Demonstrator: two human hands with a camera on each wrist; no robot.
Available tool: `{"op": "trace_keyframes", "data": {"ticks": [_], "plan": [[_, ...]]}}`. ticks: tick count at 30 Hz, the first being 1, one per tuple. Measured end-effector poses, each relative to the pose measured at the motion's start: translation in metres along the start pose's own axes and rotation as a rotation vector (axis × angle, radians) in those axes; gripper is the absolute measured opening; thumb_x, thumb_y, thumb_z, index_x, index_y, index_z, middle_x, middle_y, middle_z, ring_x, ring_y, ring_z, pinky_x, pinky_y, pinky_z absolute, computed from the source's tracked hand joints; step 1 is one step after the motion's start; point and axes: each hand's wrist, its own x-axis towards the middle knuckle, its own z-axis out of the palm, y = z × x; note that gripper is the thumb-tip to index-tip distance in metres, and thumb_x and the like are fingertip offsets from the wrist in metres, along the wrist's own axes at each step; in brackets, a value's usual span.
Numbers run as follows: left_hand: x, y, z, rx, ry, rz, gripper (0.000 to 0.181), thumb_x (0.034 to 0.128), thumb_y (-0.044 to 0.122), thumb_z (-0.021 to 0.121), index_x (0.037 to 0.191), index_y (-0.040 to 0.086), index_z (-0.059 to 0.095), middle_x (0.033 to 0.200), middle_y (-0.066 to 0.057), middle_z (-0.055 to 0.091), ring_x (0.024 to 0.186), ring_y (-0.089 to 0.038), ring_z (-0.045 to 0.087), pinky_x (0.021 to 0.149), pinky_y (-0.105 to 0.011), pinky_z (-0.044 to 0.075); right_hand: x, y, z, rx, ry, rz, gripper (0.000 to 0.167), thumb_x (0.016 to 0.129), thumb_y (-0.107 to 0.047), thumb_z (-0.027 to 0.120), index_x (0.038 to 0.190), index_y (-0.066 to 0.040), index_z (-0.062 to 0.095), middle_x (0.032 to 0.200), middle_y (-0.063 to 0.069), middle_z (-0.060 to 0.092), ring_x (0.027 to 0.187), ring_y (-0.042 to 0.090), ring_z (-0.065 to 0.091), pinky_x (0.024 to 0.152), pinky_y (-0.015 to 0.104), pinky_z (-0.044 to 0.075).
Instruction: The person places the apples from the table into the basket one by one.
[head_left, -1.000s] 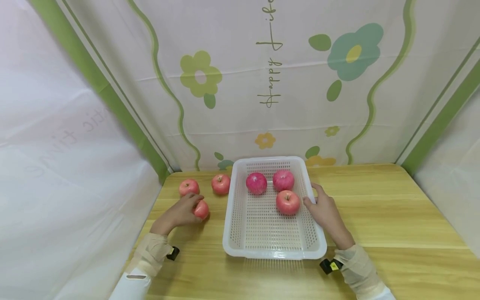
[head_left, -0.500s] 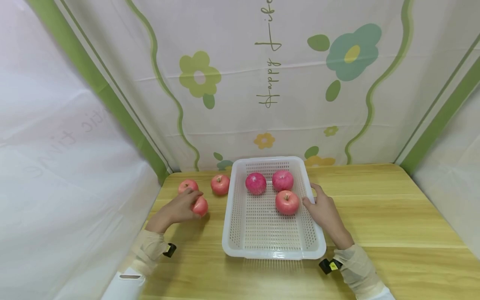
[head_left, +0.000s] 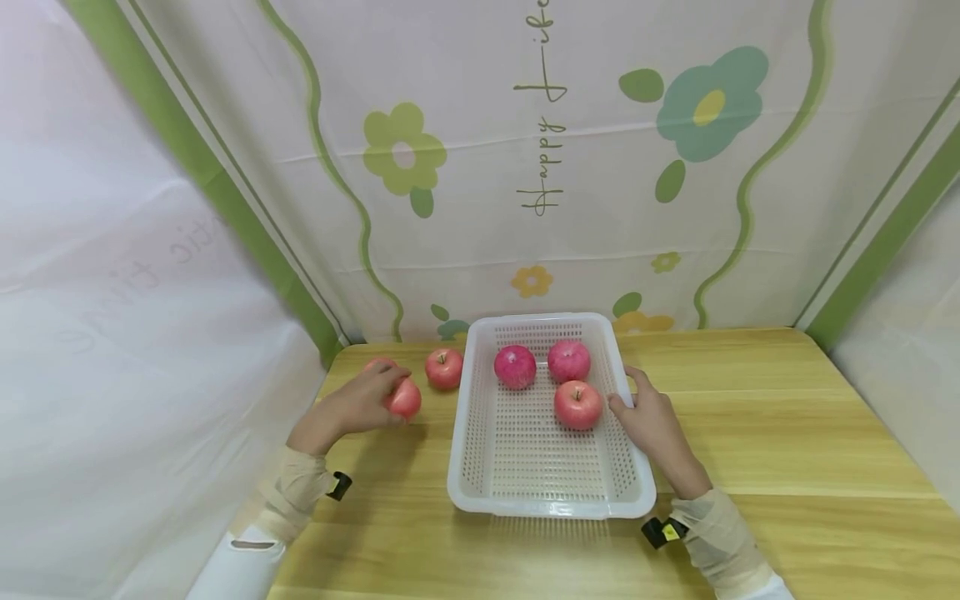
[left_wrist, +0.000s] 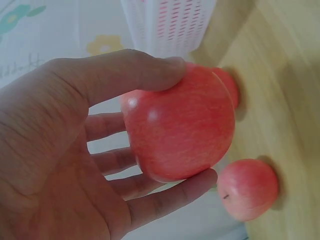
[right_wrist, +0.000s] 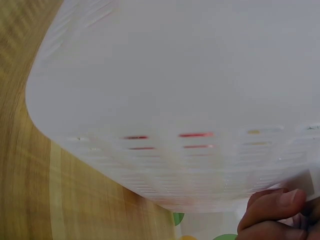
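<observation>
My left hand (head_left: 362, 406) grips a red apple (left_wrist: 180, 125) between thumb and fingers, and the left wrist view shows it raised off the table. Partly hidden behind that hand is a second apple (head_left: 381, 364); a third apple (head_left: 444, 369) stands beside the basket. The white perforated plastic basket (head_left: 551, 507) sits in the middle of the table. Inside it are an apple (head_left: 578, 405) and two deeper pink round fruits, one at the left (head_left: 515, 367) and one at the right (head_left: 569, 361). My right hand (head_left: 658, 429) holds the basket's right rim, thumb over the edge.
The wooden table (head_left: 787, 433) reaches back to a white curtain (head_left: 480, 233) printed with flowers and lettering. Further white cloth (head_left: 150, 375) closes off the left side, and another sheet (head_left: 900, 358) the right.
My left hand has lifted its apple slightly up off the table, now covering more of the apple behind. The right hand and the basket have stayed in place.
</observation>
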Motion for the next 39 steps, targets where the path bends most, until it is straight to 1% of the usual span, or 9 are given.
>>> {"op": "trace_keyframes", "data": {"ticks": [3, 6, 11, 14, 18, 23, 30, 34, 39], "plan": [[0.001, 0.005, -0.005, 0.004, -0.004, -0.008, 0.080, 0.0798, 0.019, 0.084, 0.150, -0.005, 0.053, 0.154, -0.033, 0.048, 0.137, -0.048, 0.055, 0.110, -0.063, 0.050, 0.000, 0.000, 0.000, -0.002, 0.000, -0.002, 0.068, 0.107, -0.018, 0.058, 0.164, 0.001, 0.026, 0.120, 0.042, 0.068, 0.081, 0.042, 0.080, 0.053, 0.040, 0.064], [0.002, 0.010, -0.009, 0.008, -0.007, -0.003, 0.080, 0.0800, 0.019, 0.084, 0.150, -0.005, 0.053, 0.153, -0.031, 0.050, 0.136, -0.047, 0.055, 0.109, -0.062, 0.051, -0.001, 0.000, 0.000, -0.001, 0.001, -0.002, 0.068, 0.107, -0.018, 0.058, 0.164, 0.002, 0.026, 0.120, 0.042, 0.068, 0.081, 0.042, 0.080, 0.053, 0.040, 0.064], [0.003, 0.020, -0.012, 0.026, 0.005, 0.044, 0.077, 0.0803, 0.019, 0.086, 0.147, -0.004, 0.057, 0.146, -0.026, 0.058, 0.129, -0.040, 0.059, 0.105, -0.058, 0.054, -0.001, 0.001, 0.000, 0.003, -0.001, 0.005, 0.069, 0.107, -0.018, 0.058, 0.164, 0.001, 0.026, 0.120, 0.042, 0.068, 0.082, 0.042, 0.080, 0.053, 0.040, 0.064], [0.003, 0.028, -0.015, 0.022, 0.008, 0.073, 0.076, 0.0804, 0.020, 0.087, 0.148, 0.001, 0.059, 0.141, -0.022, 0.062, 0.124, -0.036, 0.061, 0.101, -0.054, 0.055, -0.001, 0.001, 0.000, -0.001, 0.000, 0.009, 0.069, 0.107, -0.018, 0.058, 0.165, 0.001, 0.026, 0.120, 0.042, 0.068, 0.081, 0.042, 0.080, 0.053, 0.040, 0.064], [0.004, 0.038, -0.020, 0.004, 0.004, 0.089, 0.075, 0.0804, 0.019, 0.086, 0.149, 0.006, 0.059, 0.136, -0.017, 0.063, 0.115, -0.030, 0.063, 0.094, -0.048, 0.057, -0.002, 0.002, -0.001, -0.007, -0.001, 0.011, 0.069, 0.107, -0.019, 0.058, 0.165, 0.001, 0.026, 0.119, 0.042, 0.068, 0.080, 0.041, 0.080, 0.052, 0.040, 0.064], [0.006, 0.050, -0.026, -0.001, -0.008, 0.092, 0.073, 0.0803, 0.018, 0.086, 0.148, 0.008, 0.060, 0.134, -0.015, 0.062, 0.109, -0.028, 0.063, 0.091, -0.047, 0.058, -0.002, 0.002, -0.002, -0.046, 0.001, -0.011, 0.069, 0.107, -0.019, 0.056, 0.165, 0.002, 0.025, 0.117, 0.043, 0.068, 0.078, 0.040, 0.079, 0.050, 0.039, 0.063], [0.010, 0.062, -0.031, 0.027, -0.013, 0.096, 0.074, 0.0826, 0.020, 0.085, 0.151, 0.009, 0.058, 0.140, -0.015, 0.060, 0.110, -0.027, 0.063, 0.092, -0.046, 0.059, -0.002, -0.002, -0.002, -0.072, -0.025, -0.020, 0.070, 0.108, -0.020, 0.053, 0.166, 0.001, 0.021, 0.117, 0.043, 0.067, 0.078, 0.040, 0.079, 0.050, 0.039, 0.063], [0.013, 0.068, -0.032, 0.050, -0.015, 0.095, 0.074, 0.0825, 0.022, 0.084, 0.151, 0.010, 0.058, 0.144, -0.015, 0.059, 0.114, -0.027, 0.062, 0.090, -0.045, 0.058, -0.002, -0.003, -0.002, -0.083, -0.037, -0.018, 0.071, 0.109, -0.020, 0.052, 0.167, 0.002, 0.018, 0.116, 0.043, 0.067, 0.077, 0.038, 0.079, 0.050, 0.039, 0.063], [0.020, 0.078, -0.033, 0.058, -0.026, 0.118, 0.074, 0.0822, 0.022, 0.085, 0.150, 0.010, 0.059, 0.143, -0.014, 0.060, 0.116, -0.026, 0.061, 0.091, -0.043, 0.058, -0.002, -0.003, -0.003, -0.087, -0.042, -0.015, 0.072, 0.109, -0.020, 0.052, 0.167, 0.003, 0.017, 0.118, 0.044, 0.066, 0.077, 0.039, 0.079, 0.050, 0.039, 0.063]]}}
